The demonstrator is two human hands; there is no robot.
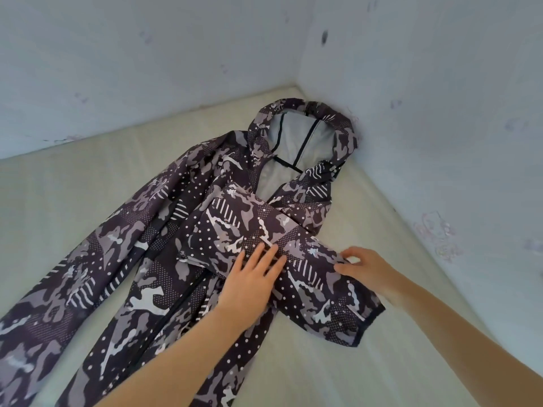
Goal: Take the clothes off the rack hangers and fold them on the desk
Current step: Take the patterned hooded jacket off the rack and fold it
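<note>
A dark purple and grey camouflage hooded jacket (164, 259) lies front up on the pale desk surface (382, 362), its hood in the far corner and its grey lining showing at the neck. The jacket's right-side sleeve (317, 277) is folded across the chest, its cuff pointing toward the near right. My left hand (252, 277) lies flat with straight fingers on the folded sleeve. My right hand (367, 268) pinches the sleeve's upper edge with curled fingers. The other sleeve stretches out to the near left.
Two pale blue walls (426, 98) with smudges meet in a corner right behind the hood and border the surface on the left and right. Bare surface shows to the right of the jacket and at the far left.
</note>
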